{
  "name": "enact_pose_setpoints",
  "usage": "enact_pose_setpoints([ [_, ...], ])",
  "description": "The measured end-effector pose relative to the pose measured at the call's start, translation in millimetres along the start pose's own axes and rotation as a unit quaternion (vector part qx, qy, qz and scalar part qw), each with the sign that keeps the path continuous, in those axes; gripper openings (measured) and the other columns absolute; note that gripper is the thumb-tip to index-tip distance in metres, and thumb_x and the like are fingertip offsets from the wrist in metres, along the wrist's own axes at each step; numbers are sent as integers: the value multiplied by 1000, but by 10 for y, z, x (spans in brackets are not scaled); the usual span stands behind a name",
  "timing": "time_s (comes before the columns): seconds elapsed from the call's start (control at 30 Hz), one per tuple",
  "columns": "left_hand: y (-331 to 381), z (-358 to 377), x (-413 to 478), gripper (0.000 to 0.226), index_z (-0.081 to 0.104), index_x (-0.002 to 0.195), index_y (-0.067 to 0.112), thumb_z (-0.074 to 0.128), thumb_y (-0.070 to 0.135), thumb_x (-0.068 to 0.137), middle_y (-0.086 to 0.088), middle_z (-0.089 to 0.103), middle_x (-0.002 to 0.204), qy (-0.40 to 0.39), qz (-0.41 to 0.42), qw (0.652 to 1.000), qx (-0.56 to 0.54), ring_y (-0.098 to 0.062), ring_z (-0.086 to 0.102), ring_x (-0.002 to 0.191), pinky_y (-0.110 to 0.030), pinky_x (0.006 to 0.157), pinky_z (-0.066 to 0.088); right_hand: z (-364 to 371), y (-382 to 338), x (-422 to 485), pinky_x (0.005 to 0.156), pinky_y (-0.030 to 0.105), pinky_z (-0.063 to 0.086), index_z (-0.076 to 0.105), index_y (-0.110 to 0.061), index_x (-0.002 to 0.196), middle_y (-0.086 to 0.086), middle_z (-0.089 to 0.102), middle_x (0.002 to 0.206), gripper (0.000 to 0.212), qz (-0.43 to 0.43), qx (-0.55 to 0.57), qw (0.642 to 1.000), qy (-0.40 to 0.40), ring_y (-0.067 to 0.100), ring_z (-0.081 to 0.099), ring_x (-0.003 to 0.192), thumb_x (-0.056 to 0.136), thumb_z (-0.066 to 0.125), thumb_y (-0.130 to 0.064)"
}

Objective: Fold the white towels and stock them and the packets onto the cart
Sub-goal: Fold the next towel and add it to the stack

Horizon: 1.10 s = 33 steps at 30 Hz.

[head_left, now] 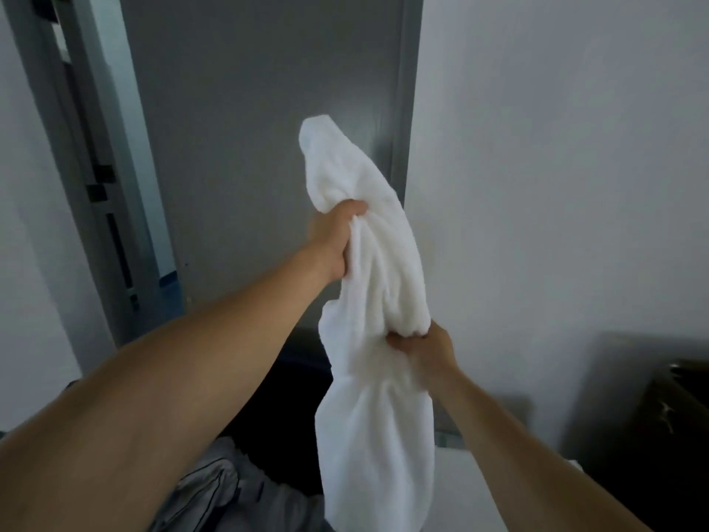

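At the far left stands a grey metal door frame with dark hinges (82, 155), and beside it a plain grey door (268, 109) fills the middle of the background. Low on the left, under my outstretched left forearm, lies a crumpled piece of grey fabric (215, 489); behind it is a dark space I cannot make out.

My left grip (335, 240) is raised in front of the door, fingers curled tightly into the upper part of a bunched white terry towel (383, 282). A rounded lump of the cloth stands up above this grip, tilted to the left.

The towel hangs in the air as one long, twisted bundle, unfolded, running from the top of the door panel down to the bottom edge of the view. It rests on nothing that I can see.

Lower and to the right, my right grip (427, 349) pinches a fold on the towel's right edge, thumb on the near side and fingers buried in the cloth. The two grips are apart, the left one higher and farther from me.

To the right a bare white wall (556, 147) runs past the door. Under my right forearm shows a strip of flat white surface (456, 466), and at the far right sits a dark brown boxy object (660, 416), too dim to identify.
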<state>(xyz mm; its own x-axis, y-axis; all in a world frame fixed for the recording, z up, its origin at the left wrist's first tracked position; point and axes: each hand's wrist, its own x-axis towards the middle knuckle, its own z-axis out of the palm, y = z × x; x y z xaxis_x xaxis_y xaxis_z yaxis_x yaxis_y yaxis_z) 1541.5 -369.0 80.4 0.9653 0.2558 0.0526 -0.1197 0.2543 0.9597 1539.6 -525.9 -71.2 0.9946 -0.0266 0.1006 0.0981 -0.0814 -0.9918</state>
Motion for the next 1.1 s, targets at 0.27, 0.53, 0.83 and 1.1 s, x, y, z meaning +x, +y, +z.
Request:
enact_pose_setpoints([
  [0.27,68,365,217,20,60,93,17,74,27,83,-7,69,105,-55,-14,994,-94,-28,67,99,-43,91,56,-715,-973,247,75,35,54,64,-29,91,-6,70,88,16,-103,-83,973,188,20,67,88,78,74,-25],
  [0.53,-57,824,194,26,69,105,10,74,17,80,-10,74,101,-151,-8,982,-111,-29,71,95,-46,89,57,-1273,-915,-23,80,41,53,60,-24,108,2,69,100,30,-132,-195,929,284,28,64,94,81,72,-33],
  [0.83,-1135,1473,-376,33,69,113,8,75,12,81,-12,73,108,-313,-24,935,166,-31,71,98,-49,90,57,-2085,193,-326,75,30,49,61,-11,101,5,64,105,31,141,-323,936,5,21,60,92,76,78,-7],
  [1.1,-2244,1509,-759,51,66,121,18,79,16,72,-4,73,113,-347,-109,896,253,-26,69,105,-50,96,54,-2712,208,-339,79,36,52,70,-16,113,6,74,99,29,108,-55,990,-75,23,68,90,95,49,-23],
])
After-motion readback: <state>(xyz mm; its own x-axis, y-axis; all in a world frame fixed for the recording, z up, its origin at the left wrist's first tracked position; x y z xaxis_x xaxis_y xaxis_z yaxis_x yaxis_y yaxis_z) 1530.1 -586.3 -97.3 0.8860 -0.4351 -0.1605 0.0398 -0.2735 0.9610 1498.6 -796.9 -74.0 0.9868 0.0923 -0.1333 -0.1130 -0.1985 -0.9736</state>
